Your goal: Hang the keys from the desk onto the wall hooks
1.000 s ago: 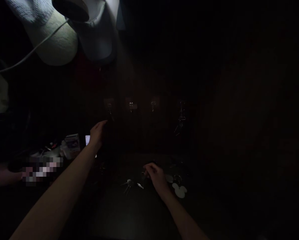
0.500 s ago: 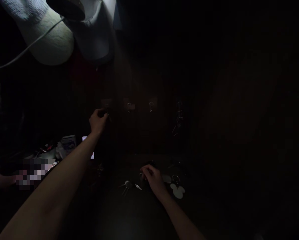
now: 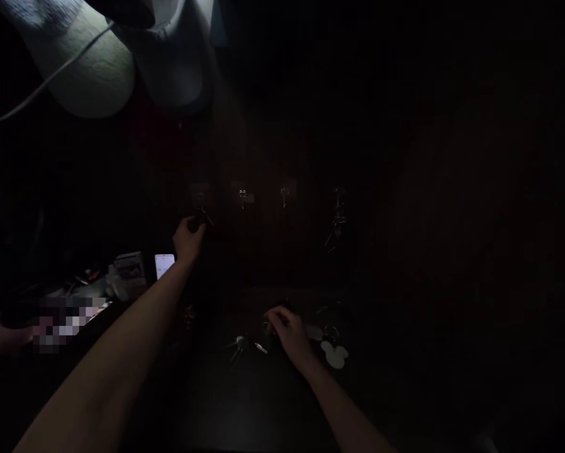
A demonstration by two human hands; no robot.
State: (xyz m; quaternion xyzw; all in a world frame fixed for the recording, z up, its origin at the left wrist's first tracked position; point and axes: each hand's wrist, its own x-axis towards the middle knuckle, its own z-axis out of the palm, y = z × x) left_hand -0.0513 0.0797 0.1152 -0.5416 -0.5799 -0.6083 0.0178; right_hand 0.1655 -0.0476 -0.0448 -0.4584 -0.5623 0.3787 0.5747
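The scene is very dark. My left hand (image 3: 189, 239) is raised just below the leftmost metal hook (image 3: 201, 197) on the brown upright surface. Its fingers are closed around a dark bunch of keys (image 3: 207, 217), of which only faint glints show. Low on the dark tabletop (image 3: 245, 402), my right hand (image 3: 289, 333) is closed in a pinch at a small key ring (image 3: 266, 326); the rest of what it holds is hidden. Left of that hand lies a set of keys (image 3: 240, 343). To its right is a pale tag with three rounded lobes (image 3: 335, 355).
Two bare hooks, one in the middle (image 3: 243, 196) and another (image 3: 285, 194), stand in line with a right one carrying hanging keys (image 3: 338, 220). A lit phone (image 3: 164, 265) and a small box (image 3: 130, 274) are at left. Caps (image 3: 173, 69) hang above, beside a white cable (image 3: 51, 78).
My left hand has dropped slightly away from the leftmost hook, and more of the lit phone shows. My right hand stays in place. The view has shifted a little.
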